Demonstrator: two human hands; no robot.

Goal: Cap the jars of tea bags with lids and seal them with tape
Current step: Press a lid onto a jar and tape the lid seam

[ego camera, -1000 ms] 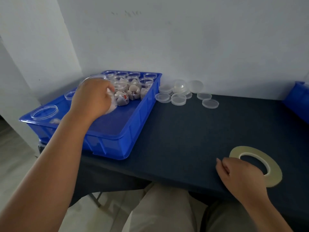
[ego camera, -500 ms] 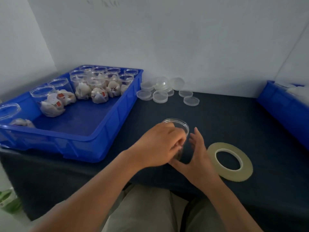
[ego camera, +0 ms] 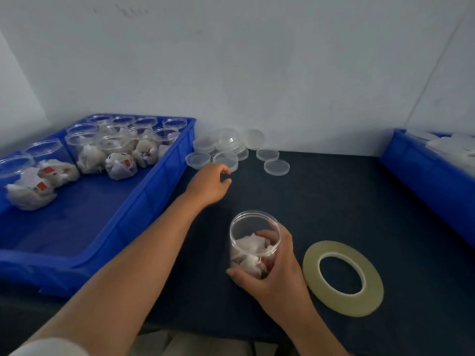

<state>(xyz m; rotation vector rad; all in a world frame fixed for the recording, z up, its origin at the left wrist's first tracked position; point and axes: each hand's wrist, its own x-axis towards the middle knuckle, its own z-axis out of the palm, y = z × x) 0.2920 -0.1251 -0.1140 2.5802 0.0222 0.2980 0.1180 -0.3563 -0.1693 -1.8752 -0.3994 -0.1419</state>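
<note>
Near table edge (ego camera: 218,327) — right hand (ego camera: 277,273) grips jar (ego camera: 253,235), left hand (ego camera: 208,186) by lids (ego camera: 226,160).

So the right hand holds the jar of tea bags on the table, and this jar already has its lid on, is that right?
Not quite. In the head view the jar in the right hand is open, with no lid on.

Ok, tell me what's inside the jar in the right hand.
White crumpled tea bags lie in the lower half of the jar, a bit of red among them; no lid on. The right hand covers the bottom, so the bag count is hidden.
</note>
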